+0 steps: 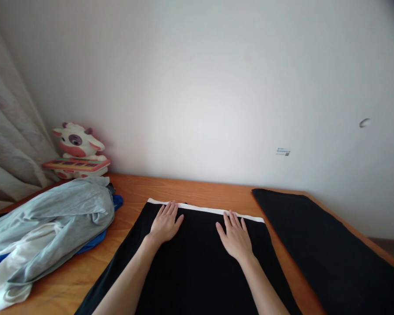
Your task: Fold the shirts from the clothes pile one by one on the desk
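Note:
A black garment (197,253) with a white band along its far edge lies spread flat on the wooden surface in front of me. My left hand (166,223) rests on it near the left end of the band, palm down, with the thumb held out. Toward the band's right end, my right hand (236,236) also presses flat, its fingertips touching the white strip. Both hands hold nothing. The lower part of the garment runs out of view beneath my forearms.
On the left is a loose heap of grey, white and blue clothes (68,214). Behind it a toy cow with a keyboard (77,151) stands by the curtain (13,122). A folded black cloth (331,249) lies on the right. The wooden surface (134,186) meets a white wall.

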Demonstrator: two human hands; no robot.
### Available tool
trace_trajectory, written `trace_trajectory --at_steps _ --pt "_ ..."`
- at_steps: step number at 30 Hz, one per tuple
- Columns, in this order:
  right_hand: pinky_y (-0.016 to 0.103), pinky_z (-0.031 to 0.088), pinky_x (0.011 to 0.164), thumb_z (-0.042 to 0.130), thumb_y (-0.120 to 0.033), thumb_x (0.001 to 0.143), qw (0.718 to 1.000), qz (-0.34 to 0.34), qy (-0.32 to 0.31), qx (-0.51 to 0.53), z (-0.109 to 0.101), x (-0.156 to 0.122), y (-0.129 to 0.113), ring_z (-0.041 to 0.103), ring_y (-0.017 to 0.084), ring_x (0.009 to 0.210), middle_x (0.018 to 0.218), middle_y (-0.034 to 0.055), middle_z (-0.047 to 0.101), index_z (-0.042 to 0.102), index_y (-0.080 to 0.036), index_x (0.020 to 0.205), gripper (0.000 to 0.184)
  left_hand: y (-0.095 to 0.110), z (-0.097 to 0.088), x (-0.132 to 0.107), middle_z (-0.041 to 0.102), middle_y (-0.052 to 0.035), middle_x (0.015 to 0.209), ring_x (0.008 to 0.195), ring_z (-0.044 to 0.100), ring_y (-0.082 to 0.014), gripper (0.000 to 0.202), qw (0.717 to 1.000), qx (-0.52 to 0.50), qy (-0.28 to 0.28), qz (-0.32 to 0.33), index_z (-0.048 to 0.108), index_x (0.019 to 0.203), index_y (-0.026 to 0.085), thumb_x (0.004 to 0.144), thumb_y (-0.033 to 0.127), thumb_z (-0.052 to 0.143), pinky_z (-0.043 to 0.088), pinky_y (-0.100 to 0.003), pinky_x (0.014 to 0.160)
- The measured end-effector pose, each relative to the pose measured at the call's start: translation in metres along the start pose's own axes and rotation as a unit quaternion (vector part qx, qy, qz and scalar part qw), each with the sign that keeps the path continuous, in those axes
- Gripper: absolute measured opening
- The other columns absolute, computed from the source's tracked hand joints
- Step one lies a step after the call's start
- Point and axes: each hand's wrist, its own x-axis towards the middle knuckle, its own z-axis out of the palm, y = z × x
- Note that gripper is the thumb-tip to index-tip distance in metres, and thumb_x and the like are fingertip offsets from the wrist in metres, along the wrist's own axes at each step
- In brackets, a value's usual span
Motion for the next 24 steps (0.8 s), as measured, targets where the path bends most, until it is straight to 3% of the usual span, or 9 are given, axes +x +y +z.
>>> trace_trajectory --at_steps 8,13,16,19,22,24 --pt "0.049 0.007 0.126 0.019 -0.059 0.103 0.999 -0.023 -0.023 0.002 0.006 0.019 0.014 0.013 0.023 0.156 0.167 0.0096 0.019 0.021 -0.013 0.16 0.074 -0.04 -0.006 -0.015 0.038 -0.0122 0.16 0.151 0.03 -0.0299 0.061 0.996 0.001 -0.029 -0.086 0.042 0.153 0.013 0.102 0.046 0.033 0.026 -0.052 0.123" --pt "0.052 0.009 0.125 0.018 -0.056 0.103 0.998 0.054 -0.033 -0.018 0.002 0.025 0.012 0.009 0.027 0.156 0.167 0.0144 0.017 0.02 -0.005 0.159 0.076 -0.052 -0.012 -0.019 0.041 -0.0118 0.16 0.151 0.032 -0.0293 0.059 0.993 0.014 -0.037 -0.115 0.045 0.152 0.013 0.102 0.042 0.034 0.026 -0.05 0.123" --pt "0.052 0.009 0.125 0.02 -0.051 0.103 0.994 0.079 -0.07 -0.023 -0.007 0.029 0.002 0.008 0.026 0.156 0.168 0.0137 0.014 0.018 -0.005 0.16 0.073 -0.043 -0.018 -0.013 0.04 -0.0157 0.16 0.15 0.033 -0.0323 0.058 0.987 0.022 -0.05 -0.149 0.045 0.151 0.01 0.102 0.039 0.035 0.028 -0.054 0.121" --pt "0.061 0.013 0.121 0.021 -0.039 0.103 0.99 0.115 -0.082 -0.024 -0.013 0.028 -0.018 0.013 0.032 0.155 0.167 0.0189 0.018 0.023 -0.003 0.158 0.066 -0.019 -0.023 -0.005 0.035 -0.0215 0.161 0.15 0.03 -0.039 0.055 0.982 0.044 -0.05 -0.175 0.044 0.15 0.004 0.099 0.025 0.036 0.03 -0.06 0.117" --pt "0.063 0.016 0.12 0.025 -0.036 0.103 0.994 0.089 -0.055 -0.022 -0.008 0.024 -0.042 0.015 0.034 0.155 0.166 0.0201 0.02 0.026 -0.007 0.158 0.063 0.012 -0.022 -0.001 0.035 -0.0176 0.162 0.151 0.031 -0.0344 0.054 0.996 0.038 -0.01 -0.086 0.045 0.15 0.007 0.098 0.017 0.033 0.029 -0.053 0.121" --pt "0.058 0.016 0.121 0.027 -0.041 0.103 0.998 0.049 -0.025 -0.018 -0.001 0.02 -0.051 0.015 0.032 0.155 0.166 0.0185 0.021 0.028 -0.013 0.159 0.062 0.031 -0.018 -0.002 0.04 -0.0139 0.16 0.15 0.034 -0.0298 0.051 1.0 0.006 -0.007 -0.004 0.049 0.148 0.012 0.102 0.026 0.033 0.028 -0.049 0.123"
